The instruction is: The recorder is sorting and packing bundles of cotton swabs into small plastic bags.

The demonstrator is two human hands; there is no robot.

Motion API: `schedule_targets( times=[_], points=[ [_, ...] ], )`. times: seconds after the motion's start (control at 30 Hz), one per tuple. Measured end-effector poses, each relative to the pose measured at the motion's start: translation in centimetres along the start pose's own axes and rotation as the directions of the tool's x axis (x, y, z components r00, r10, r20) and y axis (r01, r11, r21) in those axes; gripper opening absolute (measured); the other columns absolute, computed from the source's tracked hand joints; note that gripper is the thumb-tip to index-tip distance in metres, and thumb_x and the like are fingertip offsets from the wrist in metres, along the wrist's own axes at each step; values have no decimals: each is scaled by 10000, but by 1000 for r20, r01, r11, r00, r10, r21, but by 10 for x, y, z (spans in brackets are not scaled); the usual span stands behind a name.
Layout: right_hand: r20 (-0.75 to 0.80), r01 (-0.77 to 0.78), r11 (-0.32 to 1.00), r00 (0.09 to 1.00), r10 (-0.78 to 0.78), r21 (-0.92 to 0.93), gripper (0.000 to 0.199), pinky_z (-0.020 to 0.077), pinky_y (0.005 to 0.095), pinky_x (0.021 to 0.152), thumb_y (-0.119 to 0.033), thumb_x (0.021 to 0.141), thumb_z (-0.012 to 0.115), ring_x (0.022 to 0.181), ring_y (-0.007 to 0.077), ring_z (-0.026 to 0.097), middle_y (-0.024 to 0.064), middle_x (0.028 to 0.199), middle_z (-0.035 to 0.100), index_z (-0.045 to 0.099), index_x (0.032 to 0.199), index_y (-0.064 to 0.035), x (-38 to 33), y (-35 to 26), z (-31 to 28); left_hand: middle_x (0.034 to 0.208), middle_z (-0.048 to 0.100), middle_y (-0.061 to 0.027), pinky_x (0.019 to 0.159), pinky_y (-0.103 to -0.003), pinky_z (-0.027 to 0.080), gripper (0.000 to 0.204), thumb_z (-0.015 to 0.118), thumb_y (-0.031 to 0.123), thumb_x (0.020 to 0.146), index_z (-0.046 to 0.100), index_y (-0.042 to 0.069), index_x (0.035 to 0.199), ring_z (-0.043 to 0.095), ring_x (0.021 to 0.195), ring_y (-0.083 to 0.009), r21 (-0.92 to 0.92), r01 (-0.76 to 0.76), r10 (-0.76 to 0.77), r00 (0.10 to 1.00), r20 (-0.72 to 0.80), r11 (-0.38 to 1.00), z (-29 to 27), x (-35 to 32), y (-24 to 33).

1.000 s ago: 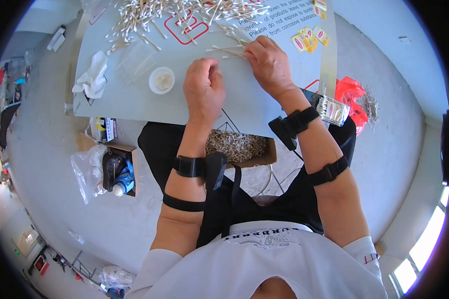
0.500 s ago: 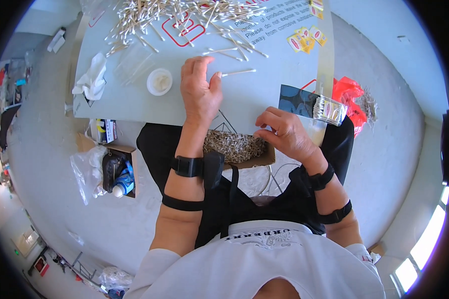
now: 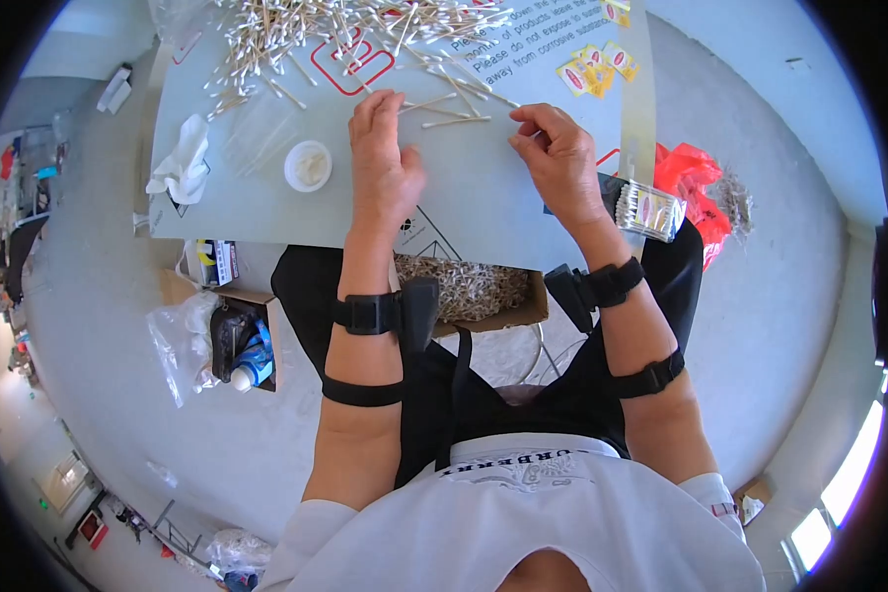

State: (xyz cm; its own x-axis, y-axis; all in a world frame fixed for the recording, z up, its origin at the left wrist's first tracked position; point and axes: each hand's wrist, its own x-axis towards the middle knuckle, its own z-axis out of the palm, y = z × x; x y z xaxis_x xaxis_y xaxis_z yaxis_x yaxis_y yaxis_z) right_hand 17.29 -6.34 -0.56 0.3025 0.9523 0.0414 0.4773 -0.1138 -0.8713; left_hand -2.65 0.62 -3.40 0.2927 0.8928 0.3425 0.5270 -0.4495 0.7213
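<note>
Your left hand (image 3: 383, 163) lies flat on the bench (image 3: 483, 207); your right hand (image 3: 557, 158) pinches near loose cotton swabs (image 3: 454, 120). A careless sweep could scatter them.

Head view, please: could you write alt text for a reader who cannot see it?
Seen from above, a seated person's left hand and right hand rest on a grey table among scattered cotton swabs. A small white dish and crumpled tissue lie to the left.
</note>
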Motion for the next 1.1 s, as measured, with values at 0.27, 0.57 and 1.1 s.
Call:
schedule_targets(
  times=[0.27, 0.57, 1.1],
  points=[
    [-33, 172, 956, 982, -185, -235, 105, 514, 411, 703, -106, 784, 679, 812, 316, 626, 105, 862, 592, 647, 881, -82, 10, -2, 26, 1005, 569, -88, 883, -397, 460, 243, 631, -56, 745, 656, 48, 963, 535, 1022, -311, 117, 1, 6, 998, -58, 993, 6, 15, 12],
    [43, 271, 912, 961, -272, -308, 75, 508, 434, 664, -97, 766, 673, 762, 318, 612, 97, 797, 545, 604, 789, -78, -16, 3, 8, 820, 563, -93, 726, -434, 452, 114, 670, 3, 727, 587, 65, 776, 548, 840, -311, 171, -147, 114, 975, 191, 974, 11, 7, 33],
    [-56, 330, 846, 920, -387, -420, 114, 518, 409, 681, -184, 771, 702, 795, 306, 623, 85, 837, 591, 677, 848, -103, 44, 3, 29, 873, 572, -68, 766, -402, 445, 204, 736, 22, 669, 641, 68, 844, 545, 851, -292, 25, -205, 202, 976, 76, 978, 21, -19, 39]
  ],
)
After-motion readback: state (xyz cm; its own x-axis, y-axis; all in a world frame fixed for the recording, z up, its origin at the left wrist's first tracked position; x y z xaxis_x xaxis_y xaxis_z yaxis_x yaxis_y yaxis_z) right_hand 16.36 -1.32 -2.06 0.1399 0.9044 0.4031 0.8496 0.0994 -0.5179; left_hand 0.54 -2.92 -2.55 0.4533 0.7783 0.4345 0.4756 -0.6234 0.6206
